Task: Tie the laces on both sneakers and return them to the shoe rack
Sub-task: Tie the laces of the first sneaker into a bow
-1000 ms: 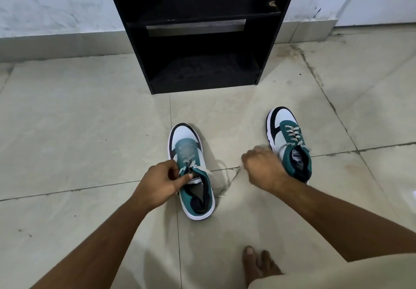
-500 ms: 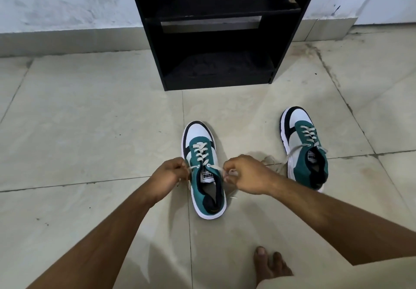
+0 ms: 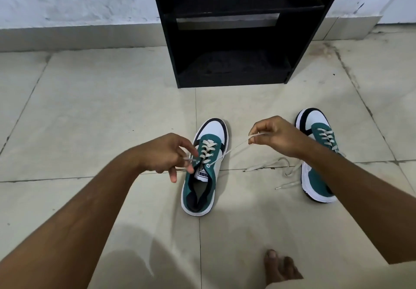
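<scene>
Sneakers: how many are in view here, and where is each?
2. One green-and-white sneaker sits on the tiled floor between the hands; the other green-and-white sneaker lies further right, partly hidden behind the right forearm.

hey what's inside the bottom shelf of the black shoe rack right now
The bottom compartment of the black shoe rack shows only its dark, dusty floor; no shoe sits in it. Both sneakers are on the floor tiles in front. The compartment's back corners are too dark to make out.

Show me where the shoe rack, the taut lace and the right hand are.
shoe rack (image 3: 227, 75): head view, bottom shelf front edge.
taut lace (image 3: 231, 151): head view, middle of the stretched span.
right hand (image 3: 276, 136): head view, back of the hand.
</scene>
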